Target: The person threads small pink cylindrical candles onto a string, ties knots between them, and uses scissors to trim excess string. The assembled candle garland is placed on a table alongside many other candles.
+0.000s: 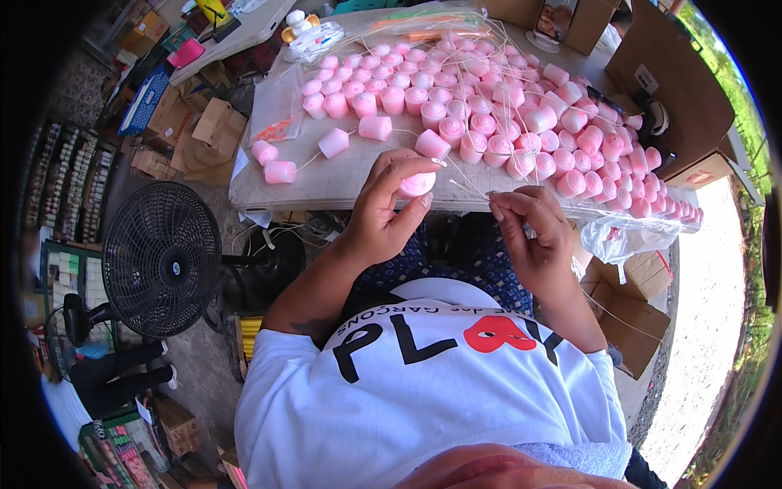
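Observation:
My left hand [387, 200] grips a short pink-and-white candle [417, 185] between thumb and fingers, just off the table's near edge. Close by on the right, my right hand [533, 228] pinches a thin white wick cord [468, 189], whose loose ends show between the two hands. Just beyond my left fingers lies another pink candle [432, 144] on its side. Several more, such as one candle [334, 143] to the left, lie tipped over along a cord. Behind them many upright candles [393, 100] with swirled tops stand packed together.
The pale table [244, 191] carries loose cords and a clear plastic sheet [277, 102]. An open cardboard box [676, 81] rises at the right, with another box [627, 318] below. A black fan [163, 259] stands at the left, near stacked cartons [216, 134].

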A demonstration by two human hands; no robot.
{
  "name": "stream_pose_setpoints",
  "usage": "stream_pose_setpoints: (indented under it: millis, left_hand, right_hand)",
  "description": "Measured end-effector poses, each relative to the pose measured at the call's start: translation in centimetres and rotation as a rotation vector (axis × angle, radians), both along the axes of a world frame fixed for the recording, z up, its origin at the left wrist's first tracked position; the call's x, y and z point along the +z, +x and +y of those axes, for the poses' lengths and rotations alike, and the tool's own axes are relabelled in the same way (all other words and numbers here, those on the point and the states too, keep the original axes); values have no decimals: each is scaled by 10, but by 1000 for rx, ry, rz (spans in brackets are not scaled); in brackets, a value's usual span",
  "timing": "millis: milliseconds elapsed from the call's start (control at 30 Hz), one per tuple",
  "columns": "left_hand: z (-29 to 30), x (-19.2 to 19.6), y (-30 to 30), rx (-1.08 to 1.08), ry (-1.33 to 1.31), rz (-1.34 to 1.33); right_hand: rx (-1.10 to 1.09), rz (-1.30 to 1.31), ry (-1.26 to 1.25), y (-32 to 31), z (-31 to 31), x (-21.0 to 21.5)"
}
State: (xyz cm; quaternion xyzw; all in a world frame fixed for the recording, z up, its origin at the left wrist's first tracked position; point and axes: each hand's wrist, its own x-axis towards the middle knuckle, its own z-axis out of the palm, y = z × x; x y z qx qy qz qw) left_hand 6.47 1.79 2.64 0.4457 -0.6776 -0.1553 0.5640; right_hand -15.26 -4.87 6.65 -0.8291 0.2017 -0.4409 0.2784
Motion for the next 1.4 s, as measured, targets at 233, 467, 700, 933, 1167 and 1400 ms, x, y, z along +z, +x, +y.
stream_pose_setpoints:
  millis: [233,467,700,933,1167,1400]
  left_hand:
    - [-3,8,-10,181,-147,-257]
    - [-5,5,-10,222,-129,-219]
    - [-9,-11,-7,117,-138,-91]
    - [-7,-7,-14,131,-173,-199]
    - [-4,-4,-12,136,-122,-296]
    - [-4,0,-17,166,-112,-229]
  right_hand:
    - [27,-21,43,3,-1,-2]
    - [29,-32,17,3,1,-4]
    - [77,-257,104,4,-4,-9]
    - [59,-154,0,7,0,-2]
    - [55,-129,-21,6,-1,-1]
    - [56,-104,-21,7,1,0]
